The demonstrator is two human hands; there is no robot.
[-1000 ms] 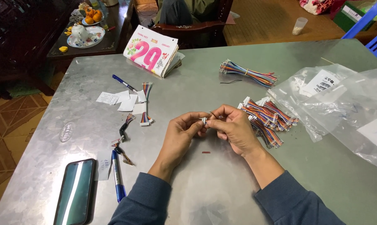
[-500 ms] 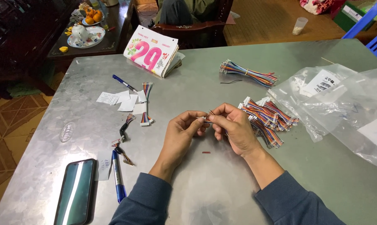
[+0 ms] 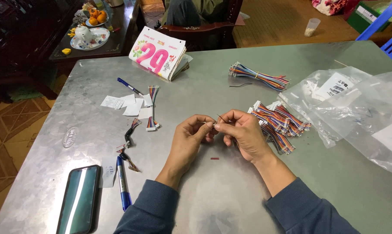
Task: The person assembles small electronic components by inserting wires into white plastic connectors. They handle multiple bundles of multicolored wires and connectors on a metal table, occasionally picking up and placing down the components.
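- You held a small connector piece (image 3: 214, 124) pinched between the fingertips of both hands, above the middle of the table (image 3: 230, 203); a thin dark wire stuck up from it. Too small to tell more.
- Your left hand (image 3: 195, 132) was closed narrow on the piece, thumb against forefinger.
- Your right hand (image 3: 241, 130) pinched it from the other side, remaining fingers curled under.
- A small red scrap (image 3: 214, 158) lay on the table just below your hands.
- Judged still to work: a loose pile of rainbow wire harnesses (image 3: 277, 122) just beside your right hand; a tied bundle (image 3: 259, 77) toward the far edge.
- Possibly done or set aside: a few single harnesses (image 3: 151, 108) left of centre, by paper slips (image 3: 124, 104). Cannot tell which.
- Clear plastic bags (image 3: 356, 112) at the right edge; phone (image 3: 79, 199) and blue pen (image 3: 122, 182) near the near-left corner; tear-off calendar (image 3: 159, 53) at the far edge.
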